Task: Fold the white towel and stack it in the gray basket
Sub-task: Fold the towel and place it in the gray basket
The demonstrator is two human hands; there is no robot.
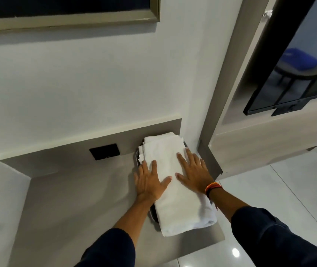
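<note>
Pressing flat on a folded white towel (175, 189), two hands are being seen from above, with dark sleeves (111, 251) entering from the near edge. The left hand (149, 182) is being laid palm down on the towel's left edge, fingers spread and straight, nothing gripped; its outer side is hanging past the towel over the shelf. The right hand (193, 170) is being laid palm down on the towel's right side, fingers likewise splayed and gripping nothing. A braided orange and red wristband (212, 186) is being worn on the right wrist.

The towel is lying lengthwise, running from near to far, on top of other folded white cloth whose edges are showing at the far left. Beneath the pile, only slivers of the gray basket (152, 214) are being shown: a dark rim at the near left and another at the far left. The basket is sitting at the right end of a beige shelf (76, 209) set against a white wall.

Further away, a black switch plate (104, 151) is being shown on the shelf's back panel, left of the basket. At the far right, a dark wall-mounted screen (292, 74) is being shown, reflecting a stool.
</note>
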